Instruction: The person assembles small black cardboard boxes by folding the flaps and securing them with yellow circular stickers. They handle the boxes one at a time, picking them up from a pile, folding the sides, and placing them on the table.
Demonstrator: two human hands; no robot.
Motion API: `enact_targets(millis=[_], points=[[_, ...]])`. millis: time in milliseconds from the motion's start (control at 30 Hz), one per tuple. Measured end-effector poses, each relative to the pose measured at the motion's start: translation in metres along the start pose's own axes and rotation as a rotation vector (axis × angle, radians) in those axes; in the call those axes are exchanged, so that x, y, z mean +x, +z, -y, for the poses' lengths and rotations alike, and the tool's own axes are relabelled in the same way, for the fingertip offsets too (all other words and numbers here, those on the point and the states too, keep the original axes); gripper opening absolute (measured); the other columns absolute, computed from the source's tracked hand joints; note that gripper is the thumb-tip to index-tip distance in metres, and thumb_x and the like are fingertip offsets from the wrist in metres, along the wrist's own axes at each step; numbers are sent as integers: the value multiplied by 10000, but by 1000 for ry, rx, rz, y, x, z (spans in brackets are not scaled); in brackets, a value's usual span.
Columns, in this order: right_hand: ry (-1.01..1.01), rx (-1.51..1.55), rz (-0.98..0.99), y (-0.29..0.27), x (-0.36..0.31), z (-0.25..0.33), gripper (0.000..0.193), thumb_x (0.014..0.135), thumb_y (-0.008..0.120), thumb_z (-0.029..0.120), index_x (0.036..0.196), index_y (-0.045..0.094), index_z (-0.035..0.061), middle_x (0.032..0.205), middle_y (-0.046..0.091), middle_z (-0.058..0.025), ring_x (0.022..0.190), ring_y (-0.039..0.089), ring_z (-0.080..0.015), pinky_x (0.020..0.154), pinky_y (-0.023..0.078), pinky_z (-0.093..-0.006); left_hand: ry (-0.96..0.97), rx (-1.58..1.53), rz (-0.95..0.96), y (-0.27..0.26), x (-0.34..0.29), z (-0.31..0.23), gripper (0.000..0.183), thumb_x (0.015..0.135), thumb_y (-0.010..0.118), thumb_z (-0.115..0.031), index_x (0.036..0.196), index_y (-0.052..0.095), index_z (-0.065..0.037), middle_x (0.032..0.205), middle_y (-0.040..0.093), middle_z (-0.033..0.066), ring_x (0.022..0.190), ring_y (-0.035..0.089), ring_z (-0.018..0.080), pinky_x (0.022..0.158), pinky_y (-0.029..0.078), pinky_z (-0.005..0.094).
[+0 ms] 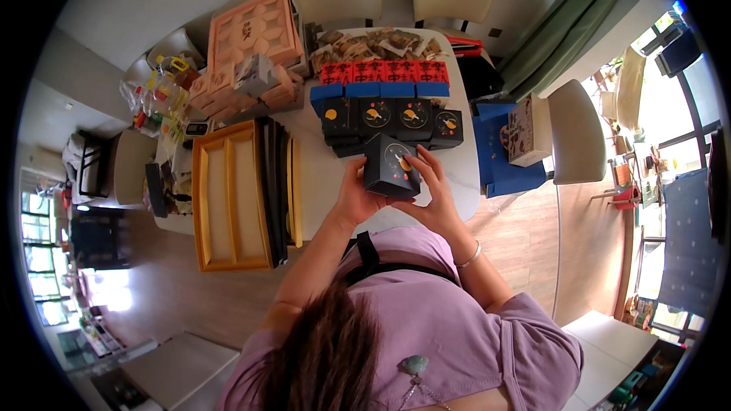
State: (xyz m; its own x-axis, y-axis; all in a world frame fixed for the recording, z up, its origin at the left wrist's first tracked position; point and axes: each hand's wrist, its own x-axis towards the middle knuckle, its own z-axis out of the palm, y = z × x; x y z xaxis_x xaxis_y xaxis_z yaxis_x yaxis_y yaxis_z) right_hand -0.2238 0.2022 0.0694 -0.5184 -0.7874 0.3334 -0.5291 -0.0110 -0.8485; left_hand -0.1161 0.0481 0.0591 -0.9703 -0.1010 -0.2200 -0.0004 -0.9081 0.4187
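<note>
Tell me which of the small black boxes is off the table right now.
The black box held between both hands, nearest the person; the other black boxes sit in a row on the white table.

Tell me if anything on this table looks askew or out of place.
Nothing is spilled or damaged. Only the dark box held in both hands, left hand and right hand, sits tilted, unlike the neat row of dark boxes behind it.
</note>
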Motion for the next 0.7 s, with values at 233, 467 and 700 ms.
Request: enact_targets(millis=[233, 467, 700], points=[[-27, -93, -5, -32, 16, -6, 862, 602, 871, 72, 1368, 478, 105, 1457, 354, -193, 1319, 409, -407, 1043, 418, -444, -40, 115, 1, -12, 18, 4, 528, 996, 402, -451, 1337, 512, -63, 1252, 608, 118, 1146, 610, 269, 897, 555, 472], [14, -174, 79, -67, 25, -28, 843, 611, 816, -21, 1369, 474, 122, 1452, 383, -149, 1336, 400, -365, 1052, 418, -419, 24, 596, -169, 6, 48, 8, 495, 938, 633, -255, 1362, 472, -59, 1226, 593, 91, 1073, 619, 200, 804, 581, 379], [192, 36, -35, -110, 58, -135, 867, 639, 744, -117, 1404, 423, 134, 1436, 369, -119, 1330, 397, -292, 1050, 443, -398, 815, 1628, -602, -23, 62, -21, 949, 681, 861, -346, 1437, 354, -78, 1388, 410, 172, 1269, 427, 330, 1001, 403, 488]])
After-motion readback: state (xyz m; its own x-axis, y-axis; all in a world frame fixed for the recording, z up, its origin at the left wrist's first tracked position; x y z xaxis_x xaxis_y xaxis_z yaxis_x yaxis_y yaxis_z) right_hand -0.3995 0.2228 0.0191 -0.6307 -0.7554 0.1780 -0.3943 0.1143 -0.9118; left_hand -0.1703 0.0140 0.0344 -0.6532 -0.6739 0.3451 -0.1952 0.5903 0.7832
